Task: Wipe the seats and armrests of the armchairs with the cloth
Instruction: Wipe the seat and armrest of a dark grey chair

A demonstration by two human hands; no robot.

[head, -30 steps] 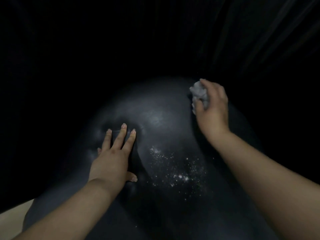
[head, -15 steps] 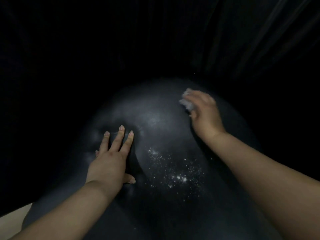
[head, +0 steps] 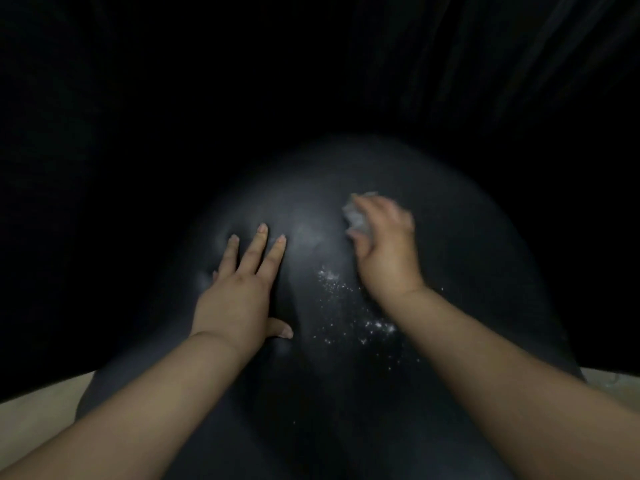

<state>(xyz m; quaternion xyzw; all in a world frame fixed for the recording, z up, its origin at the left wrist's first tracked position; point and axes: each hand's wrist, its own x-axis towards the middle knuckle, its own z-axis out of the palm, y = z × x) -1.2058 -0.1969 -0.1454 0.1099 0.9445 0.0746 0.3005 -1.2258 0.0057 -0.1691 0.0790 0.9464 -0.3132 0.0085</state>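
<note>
Dim scene, dark rounded armchair (head: 450, 258) surface fills the middle. Left hand (head: 239, 292) lies flat on it, fingers straight and spread, thumb out to the side — grasping nothing. Right hand (head: 384, 247) clutches a crumpled pale cloth (head: 356, 213), fingers curled over it, pressing it onto the upholstery at the far side; hand slightly blurred. White specks (head: 349, 313) are scattered on the surface between the two wrists. Pale floor (head: 38, 414) at lower left.
</note>
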